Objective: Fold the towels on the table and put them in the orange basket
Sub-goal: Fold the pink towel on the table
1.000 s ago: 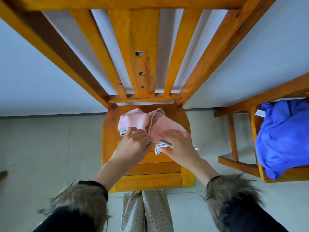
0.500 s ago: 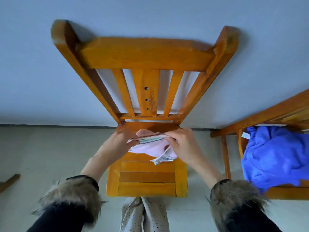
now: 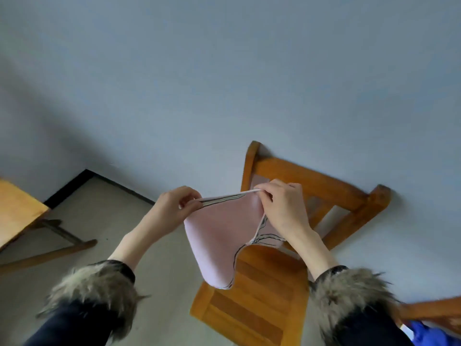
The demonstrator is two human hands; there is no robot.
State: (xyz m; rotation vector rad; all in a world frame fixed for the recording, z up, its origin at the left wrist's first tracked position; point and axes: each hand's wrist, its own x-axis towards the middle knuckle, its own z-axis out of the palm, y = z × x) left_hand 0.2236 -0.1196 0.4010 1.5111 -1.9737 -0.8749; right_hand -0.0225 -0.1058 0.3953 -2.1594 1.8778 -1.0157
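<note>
A small pink towel [image 3: 219, 236] with a striped border hangs in the air above the wooden chair [image 3: 252, 313]. My left hand [image 3: 174, 208] pinches its top edge at the left corner. My right hand [image 3: 282, 206] pinches the same edge at the right corner, so the edge is stretched between them. The rest of the towel droops down, with one loose corner curling toward the chair seat. No orange basket is in view.
The chair stands against a pale blue wall [image 3: 224, 83]. A wooden table or stool [image 3: 17, 216] with slanted legs is at the left. A blue cloth [image 3: 431, 335] on a second wooden chair [image 3: 434, 310] peeks in at the bottom right. Pale floor lies between.
Both hands lifted the pink towel off the chair seat and spread its top edge apart in the air. The view has swung up and to the left.
</note>
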